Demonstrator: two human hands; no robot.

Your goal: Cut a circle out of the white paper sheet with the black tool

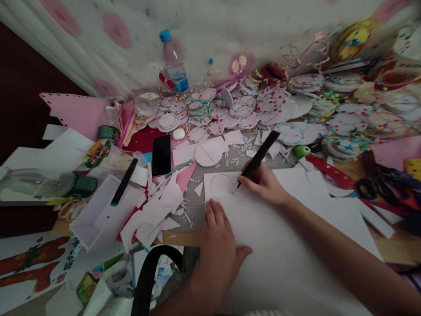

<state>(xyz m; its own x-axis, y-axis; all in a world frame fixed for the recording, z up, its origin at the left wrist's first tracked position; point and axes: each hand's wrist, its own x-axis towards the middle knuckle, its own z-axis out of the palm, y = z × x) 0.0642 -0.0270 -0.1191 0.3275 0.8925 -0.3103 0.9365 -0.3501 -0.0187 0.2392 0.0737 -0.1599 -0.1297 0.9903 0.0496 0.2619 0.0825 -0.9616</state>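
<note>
A large white sheet of paper [263,237] lies in front of me, with a thin circle outline [222,186] drawn near its upper left corner. My right hand [265,182] is closed around a black pen [259,158], whose tip is at the paper just right of the circle. Flat on the sheet's left edge rests my left hand [219,241], fingers stretched out below the circle and thumb apart, holding nothing. Beyond the sheet is a cut white paper disc [208,152] with a dark line across it.
A black phone [161,155], paper scraps [161,206] and a white box [105,213] are at the left. Decorated paper discs [243,107] and a water bottle [175,63] line the back. Scissors [373,177] lie at the right.
</note>
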